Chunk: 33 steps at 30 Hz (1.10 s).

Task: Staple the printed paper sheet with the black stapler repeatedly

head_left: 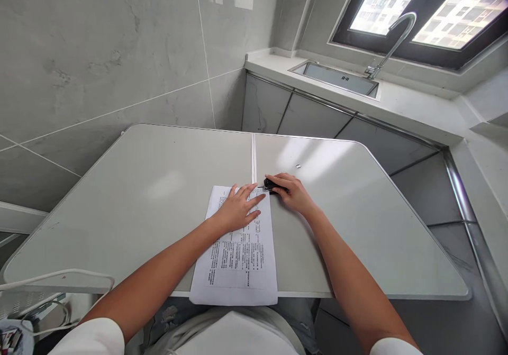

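Apparently to keep the paper (238, 270) from sliding on the table (337, 170), the left hand (239, 207) lies across its upper part, fingers spread, gripping nothing, while the right hand (296, 193) grasps the stapler (271, 184), likely to align it with the far right corner.

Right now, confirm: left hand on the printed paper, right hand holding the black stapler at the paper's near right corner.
Wrong corner: in the head view, the right hand holds the black stapler at the far right corner of the printed paper. The rest stands.
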Tool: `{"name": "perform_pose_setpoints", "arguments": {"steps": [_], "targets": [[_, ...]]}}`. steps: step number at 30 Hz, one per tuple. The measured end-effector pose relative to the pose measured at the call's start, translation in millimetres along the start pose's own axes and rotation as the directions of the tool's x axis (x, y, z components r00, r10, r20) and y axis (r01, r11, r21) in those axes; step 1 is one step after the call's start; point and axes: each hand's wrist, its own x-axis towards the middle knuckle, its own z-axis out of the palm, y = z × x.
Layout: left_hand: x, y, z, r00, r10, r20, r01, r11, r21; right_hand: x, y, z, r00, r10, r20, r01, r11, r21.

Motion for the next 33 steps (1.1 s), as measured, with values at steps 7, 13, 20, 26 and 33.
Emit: {"name": "perform_pose_setpoints", "arguments": {"steps": [7,13,20,26,33], "targets": [[1,2,2.2,1.0,-0.02,0.013,0.02,1.0,0.019,2,1,-2,1.0,0.001,0.005,-0.001,0.999,0.036],[3,0,4.6,1.0,-0.011,-0.001,0.011,0.999,0.033,2,1,-2,0.999,0.02,0.04,-0.021,1.0,0.023],[4,0,4.0,1.0,0.0,-0.022,0.001,0.999,0.038,2,-5,0,0.997,0.047,0.055,-0.041,0.993,-0.112],[4,0,4.0,1.0,0.001,-0.016,-0.001,1.0,0.029,3,-12,-1,0.995,0.071,0.068,-0.06,0.986,-0.155],[5,2,2.7,1.0,-0.006,-0.007,0.007,0.999,0.032,4,-14,-2,0.994,0.075,0.081,-0.06,0.982,-0.176]]}}
